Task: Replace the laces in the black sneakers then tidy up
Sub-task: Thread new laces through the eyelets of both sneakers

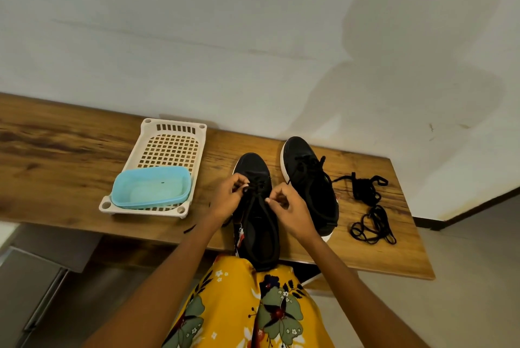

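Two black sneakers stand on a wooden table [70,150]. The near sneaker [257,223] points away from me, with its heel over the table's front edge. My left hand [229,197] pinches a black lace at its left eyelets. My right hand [289,211] pinches the lace on the right side. The other sneaker [311,181] is laced and stands just to the right. A loose pile of black laces [368,204] lies further right on the table.
A cream plastic basket tray [168,145] sits to the left of the shoes, with a light blue plastic container [152,190] in its near end. A white wall rises right behind the table. My yellow floral clothing [244,305] fills the bottom centre.
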A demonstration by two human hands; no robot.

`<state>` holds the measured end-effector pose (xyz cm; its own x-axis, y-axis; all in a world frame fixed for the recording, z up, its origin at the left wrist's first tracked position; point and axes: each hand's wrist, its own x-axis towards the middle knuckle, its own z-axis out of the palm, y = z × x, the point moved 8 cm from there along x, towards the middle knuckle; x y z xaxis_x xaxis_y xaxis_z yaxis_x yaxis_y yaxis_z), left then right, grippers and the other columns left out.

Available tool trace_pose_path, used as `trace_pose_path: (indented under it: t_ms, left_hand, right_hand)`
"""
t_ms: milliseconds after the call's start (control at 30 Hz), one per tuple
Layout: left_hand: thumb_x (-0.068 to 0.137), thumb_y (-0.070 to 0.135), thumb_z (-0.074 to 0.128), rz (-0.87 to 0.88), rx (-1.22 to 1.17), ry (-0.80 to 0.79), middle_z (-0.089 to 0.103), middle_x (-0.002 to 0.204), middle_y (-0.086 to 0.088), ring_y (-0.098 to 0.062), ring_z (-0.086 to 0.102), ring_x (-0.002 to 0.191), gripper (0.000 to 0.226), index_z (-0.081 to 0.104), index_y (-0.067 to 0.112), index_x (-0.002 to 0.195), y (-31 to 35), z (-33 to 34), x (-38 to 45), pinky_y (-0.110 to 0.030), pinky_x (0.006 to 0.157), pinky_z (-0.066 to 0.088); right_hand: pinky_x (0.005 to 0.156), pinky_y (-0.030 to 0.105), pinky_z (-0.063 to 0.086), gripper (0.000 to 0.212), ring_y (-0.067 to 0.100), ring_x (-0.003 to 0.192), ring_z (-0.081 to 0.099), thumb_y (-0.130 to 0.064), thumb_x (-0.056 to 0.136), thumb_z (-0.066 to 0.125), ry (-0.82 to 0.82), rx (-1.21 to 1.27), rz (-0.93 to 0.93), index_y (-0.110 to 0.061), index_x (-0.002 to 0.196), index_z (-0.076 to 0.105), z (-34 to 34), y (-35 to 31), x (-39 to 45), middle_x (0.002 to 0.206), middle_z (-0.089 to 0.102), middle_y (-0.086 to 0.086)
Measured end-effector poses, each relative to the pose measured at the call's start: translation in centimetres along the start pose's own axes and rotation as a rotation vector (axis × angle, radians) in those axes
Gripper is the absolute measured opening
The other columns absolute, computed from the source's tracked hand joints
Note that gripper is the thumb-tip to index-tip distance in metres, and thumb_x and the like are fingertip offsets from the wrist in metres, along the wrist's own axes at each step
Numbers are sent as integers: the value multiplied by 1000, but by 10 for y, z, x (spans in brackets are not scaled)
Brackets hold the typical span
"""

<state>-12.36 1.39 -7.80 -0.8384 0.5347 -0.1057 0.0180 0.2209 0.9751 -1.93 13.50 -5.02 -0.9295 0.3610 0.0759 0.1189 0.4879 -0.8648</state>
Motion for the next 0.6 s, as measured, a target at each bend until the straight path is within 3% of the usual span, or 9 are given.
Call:
trace_pose_path:
  t_ms: [167,367,500,600]
  left_hand:
    - [97,8,43,-151,-186,-16,55,88,0,-11,51,83,18,53,20,86,-16,7,-3,-23,74,42]
    - [97,10,45,-126,-156,-37,57,89,0,-10,52,84,17,55,20,89,-19,5,1,-21,74,42]
    - [98,10,44,-131,-98,-30,56,91,1,-10,52,86,18,55,22,91,-22,4,3,-22,76,42]
    - [98,11,44,-127,-83,-20,56,92,1,-11,52,87,16,55,21,93,-22,5,4,-22,76,42]
  right_hand:
    - [84,19,47,20,1,94,58,-25,90,62,-5,-126,16,-26,109,69,3,-4,3,102,63,-11]
    - [77,28,49,8,7,86,59,-22,93,57,-36,-255,-11,-19,93,64,5,-16,8,96,63,-8]
    - [73,30,38,21,4,72,47,-16,97,45,-45,-50,164,-23,77,47,1,-5,2,80,49,-10]
    - [78,23,42,12,1,82,53,-19,97,49,-42,13,127,-26,87,53,1,0,-3,89,55,-13]
